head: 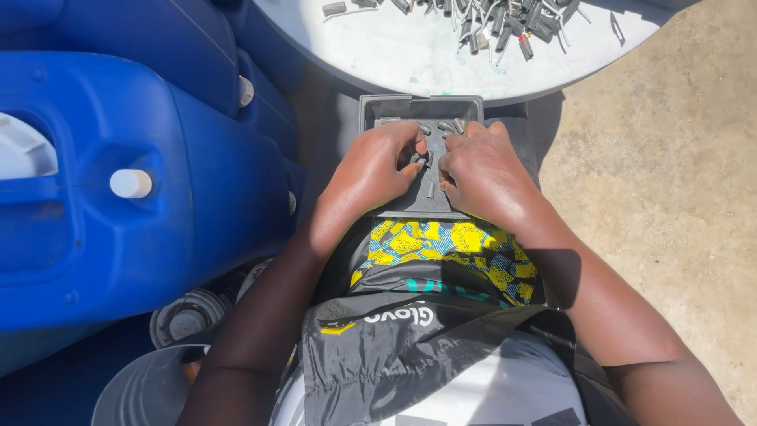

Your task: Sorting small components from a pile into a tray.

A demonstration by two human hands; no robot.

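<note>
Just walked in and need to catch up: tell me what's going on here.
A seated person works over a shallow grey tray resting on their lap. Both hands meet above it: the left hand and right hand pinch small grey metal pieces between their fingertips, with more lying loose in the tray. A larger pile of similar pieces sits on a round white table just beyond. Blue plastic jerrycans stand on the person's left.

Round white worktop (410,55) | strewn with small grey metal pieces (505,24) along far edge | grey tray (394,106) on lap below
</note>
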